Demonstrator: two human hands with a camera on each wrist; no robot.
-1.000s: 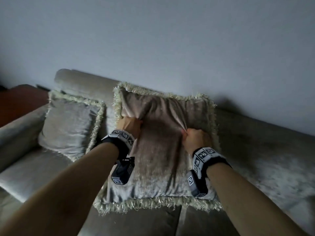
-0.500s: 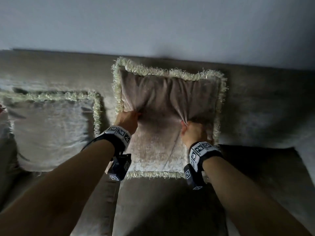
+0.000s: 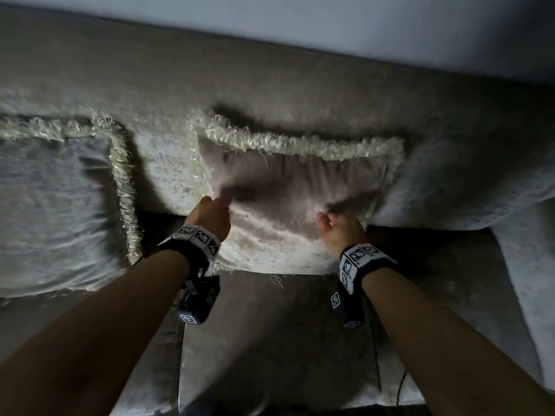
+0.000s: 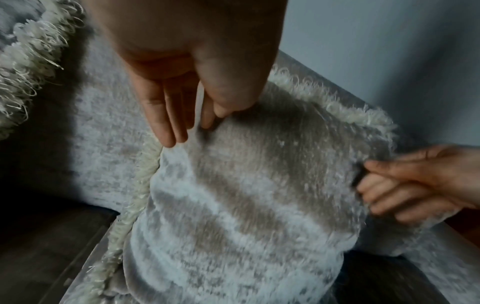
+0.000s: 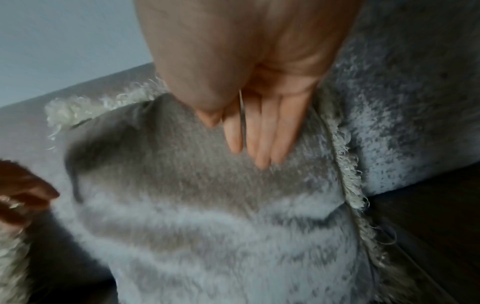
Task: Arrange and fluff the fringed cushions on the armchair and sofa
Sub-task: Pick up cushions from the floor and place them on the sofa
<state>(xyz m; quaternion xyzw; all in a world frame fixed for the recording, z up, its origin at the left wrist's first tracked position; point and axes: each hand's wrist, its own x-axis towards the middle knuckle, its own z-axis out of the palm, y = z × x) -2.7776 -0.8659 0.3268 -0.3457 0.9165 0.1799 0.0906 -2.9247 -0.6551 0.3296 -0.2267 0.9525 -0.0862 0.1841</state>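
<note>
A beige velvet cushion (image 3: 285,211) with a cream fringe leans on the sofa backrest (image 3: 270,85), its lower edge on the seat (image 3: 270,340). My left hand (image 3: 214,208) pinches the fabric near the cushion's left edge; the left wrist view shows the thumb and forefinger of that left hand (image 4: 207,115) meeting at a dark fold in the cushion (image 4: 246,195). My right hand (image 3: 333,226) grips the cover low on the right side, folds running to it. In the right wrist view the right hand (image 5: 249,133) lies on the cushion (image 5: 207,205).
A second fringed cushion (image 3: 54,199) stands against the backrest to the left, a hand's width from the first. A pale wall (image 3: 360,19) rises behind the sofa. The seat cushion stretches toward me below my wrists, and the sofa runs on to the right.
The cushion has gone back and down against the backrest, and its lower edge now sits on the seat. Both hands kept their hold and moved forward with it.
</note>
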